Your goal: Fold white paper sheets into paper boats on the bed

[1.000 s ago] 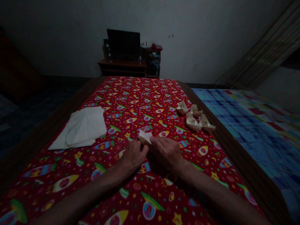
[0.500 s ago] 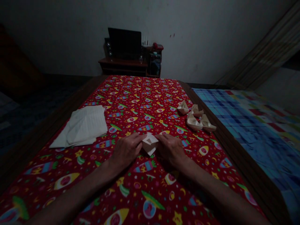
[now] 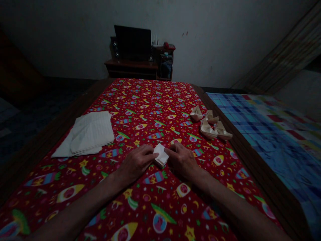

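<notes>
two hands, left [image 3: 136, 163] and right [image 3: 182, 160], pinch one small folded paper [image 3: 161, 155] in their grip, over red cloth [image 3: 140, 127].

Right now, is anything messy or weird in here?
Yes, a bit: the paper stack on the left is askew, its sheets fanned unevenly. Small reddish marks spot the wall at the back, maybe stains. The small folded paper in the middle looks fine, and I see no spill.
</notes>
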Available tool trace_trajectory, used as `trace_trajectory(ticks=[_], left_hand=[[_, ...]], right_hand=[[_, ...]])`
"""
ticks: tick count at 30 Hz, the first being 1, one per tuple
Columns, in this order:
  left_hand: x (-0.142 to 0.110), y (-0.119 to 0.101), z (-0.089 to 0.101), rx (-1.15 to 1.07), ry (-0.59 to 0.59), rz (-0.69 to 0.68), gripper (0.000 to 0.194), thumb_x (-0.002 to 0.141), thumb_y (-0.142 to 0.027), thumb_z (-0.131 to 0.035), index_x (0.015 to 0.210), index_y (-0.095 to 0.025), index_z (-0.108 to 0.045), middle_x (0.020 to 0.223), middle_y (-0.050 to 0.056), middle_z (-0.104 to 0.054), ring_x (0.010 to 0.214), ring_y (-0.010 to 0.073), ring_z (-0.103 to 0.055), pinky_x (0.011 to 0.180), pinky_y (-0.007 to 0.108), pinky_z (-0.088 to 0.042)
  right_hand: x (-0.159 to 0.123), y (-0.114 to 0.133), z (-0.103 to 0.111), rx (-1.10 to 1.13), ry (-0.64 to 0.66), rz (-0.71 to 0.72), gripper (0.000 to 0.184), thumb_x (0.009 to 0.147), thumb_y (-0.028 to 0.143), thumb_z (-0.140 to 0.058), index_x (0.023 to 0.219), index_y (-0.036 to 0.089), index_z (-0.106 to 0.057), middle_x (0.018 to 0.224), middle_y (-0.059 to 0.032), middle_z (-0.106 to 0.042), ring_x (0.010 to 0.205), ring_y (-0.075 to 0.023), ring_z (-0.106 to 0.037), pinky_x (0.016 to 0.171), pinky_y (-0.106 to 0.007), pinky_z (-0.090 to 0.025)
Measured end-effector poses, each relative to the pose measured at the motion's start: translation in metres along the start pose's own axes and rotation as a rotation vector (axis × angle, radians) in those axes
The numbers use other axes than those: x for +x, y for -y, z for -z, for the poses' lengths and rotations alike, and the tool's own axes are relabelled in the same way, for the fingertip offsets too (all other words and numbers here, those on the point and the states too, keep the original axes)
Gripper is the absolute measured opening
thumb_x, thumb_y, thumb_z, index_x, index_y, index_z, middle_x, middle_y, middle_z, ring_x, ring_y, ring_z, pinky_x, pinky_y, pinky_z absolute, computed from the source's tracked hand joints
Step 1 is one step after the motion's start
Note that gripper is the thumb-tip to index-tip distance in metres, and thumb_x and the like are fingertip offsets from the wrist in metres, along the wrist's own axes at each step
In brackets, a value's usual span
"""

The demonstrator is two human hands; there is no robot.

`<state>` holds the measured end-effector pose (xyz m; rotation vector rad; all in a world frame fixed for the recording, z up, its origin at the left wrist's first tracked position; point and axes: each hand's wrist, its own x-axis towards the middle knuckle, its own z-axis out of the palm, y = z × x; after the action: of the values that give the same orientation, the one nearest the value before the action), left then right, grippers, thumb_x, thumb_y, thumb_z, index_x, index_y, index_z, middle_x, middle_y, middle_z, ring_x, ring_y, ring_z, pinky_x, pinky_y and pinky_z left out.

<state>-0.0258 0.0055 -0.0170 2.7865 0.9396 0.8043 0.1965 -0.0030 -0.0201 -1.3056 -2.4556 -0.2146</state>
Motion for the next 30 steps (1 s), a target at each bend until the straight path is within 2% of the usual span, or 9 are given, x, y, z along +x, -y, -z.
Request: trace_trajectory(ticks=[3,7,13,15,21,26,30], left_hand=[[0.0,0.001,0.0,-0.02,-0.003,0.01,0.019,0.093,-0.021,-0.045,0.1,-0.018,-0.062,0.092,0.006,-0.059,0.085,0.0155,-0.054,0.072,0.027,-0.047],[0.001,-0.001,0.0,0.007,0.054,0.035,0.02,0.093,-0.022,-0.044,0.097,-0.017,-0.063,0.091,0.006,-0.06,0.085,0.0163,-0.054,0.074,0.029,-0.047],[-0.005,-0.002,0.004,-0.034,0.109,0.086,0.021,0.094,-0.023,-0.043,0.095,-0.015,-0.062,0.092,0.006,-0.059,0.086,0.0166,-0.054,0.076,0.029,-0.046],[-0.006,0.0,0.003,-0.094,0.079,0.115,0.019,0.093,-0.021,-0.045,0.093,-0.015,-0.062,0.092,0.006,-0.059,0.086,0.0161,-0.055,0.076,0.028,-0.047],[-0.005,0.004,-0.004,-0.29,-0.05,0.287,0.009,0.086,-0.016,-0.056,0.079,-0.015,-0.062,0.081,0.003,-0.06,0.076,0.0126,-0.058,0.068,0.023,-0.047],[-0.004,-0.001,-0.007,-0.292,-0.02,0.201,0.015,0.088,-0.016,-0.052,0.093,-0.018,-0.066,0.088,0.004,-0.059,0.08,0.0133,-0.058,0.07,0.023,-0.046],[0.0,-0.006,-0.009,-0.26,-0.001,0.125,0.02,0.089,-0.016,-0.049,0.092,-0.02,-0.068,0.085,0.004,-0.058,0.078,0.0141,-0.056,0.067,0.024,-0.045]], right_hand=[[-0.001,-0.001,0.0,0.028,-0.019,0.072,0.017,0.081,0.019,-0.057,0.097,0.019,-0.062,0.084,-0.0068,-0.056,0.071,-0.0158,-0.045,0.054,-0.024,-0.032],[-0.001,-0.003,0.001,0.044,-0.054,0.245,0.015,0.088,0.017,-0.051,0.099,0.016,-0.061,0.092,-0.0102,-0.058,0.083,-0.0196,-0.047,0.07,-0.032,-0.041],[-0.002,-0.011,0.001,0.109,0.006,0.295,0.018,0.09,0.023,-0.051,0.1,0.013,-0.062,0.087,-0.0095,-0.06,0.081,-0.0195,-0.048,0.064,-0.03,-0.043],[-0.003,-0.013,0.0,0.168,0.01,0.269,0.018,0.09,0.023,-0.051,0.1,0.013,-0.062,0.088,-0.0093,-0.06,0.081,-0.0191,-0.05,0.063,-0.029,-0.043],[-0.004,-0.015,0.0,0.508,0.018,0.038,0.016,0.089,0.023,-0.053,0.092,0.017,-0.067,0.086,-0.0059,-0.061,0.075,-0.0138,-0.054,0.064,-0.024,-0.044],[-0.003,-0.013,-0.002,0.518,-0.022,0.036,0.014,0.086,0.019,-0.055,0.091,0.018,-0.069,0.086,-0.0067,-0.062,0.075,-0.0149,-0.055,0.063,-0.025,-0.044],[-0.003,-0.012,-0.004,0.509,-0.037,0.04,0.014,0.085,0.018,-0.055,0.087,0.019,-0.069,0.085,-0.007,-0.063,0.074,-0.0155,-0.055,0.063,-0.025,-0.044]])
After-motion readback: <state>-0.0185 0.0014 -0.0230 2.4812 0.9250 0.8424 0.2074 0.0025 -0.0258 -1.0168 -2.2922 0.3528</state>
